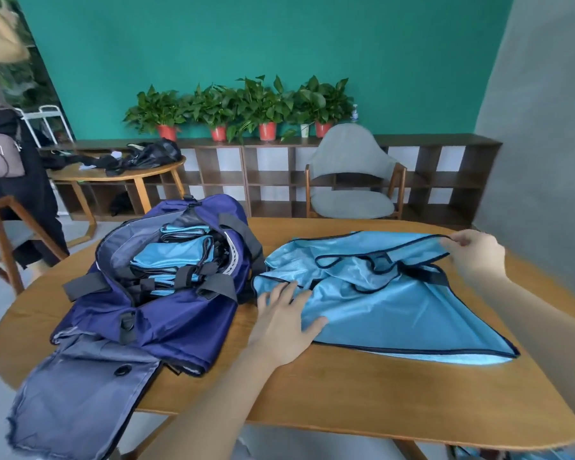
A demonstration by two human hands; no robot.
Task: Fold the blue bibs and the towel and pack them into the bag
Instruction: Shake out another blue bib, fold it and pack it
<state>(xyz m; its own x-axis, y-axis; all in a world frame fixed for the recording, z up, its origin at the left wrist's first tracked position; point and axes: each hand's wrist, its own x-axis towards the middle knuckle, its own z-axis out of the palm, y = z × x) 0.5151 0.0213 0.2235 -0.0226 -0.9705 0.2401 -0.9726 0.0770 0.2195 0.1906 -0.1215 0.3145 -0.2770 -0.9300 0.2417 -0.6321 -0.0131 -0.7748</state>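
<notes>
A light blue bib (395,313) with black trim lies spread and rumpled on the right half of the wooden table (346,393). My left hand (284,322) lies flat with straight fingers on the bib's left edge. My right hand (475,252) pinches the bib's far right corner, lifted slightly off the table. To the left stands an open navy bag (153,313) holding several folded blue bibs (170,257). Its grey lid flap (80,403) hangs over the table's front edge. I see no towel.
A grey chair (352,174) stands behind the table, in front of a low shelf with potted plants (239,107). At the far left another round table (113,174) carries dark bags, and a person stands beside it.
</notes>
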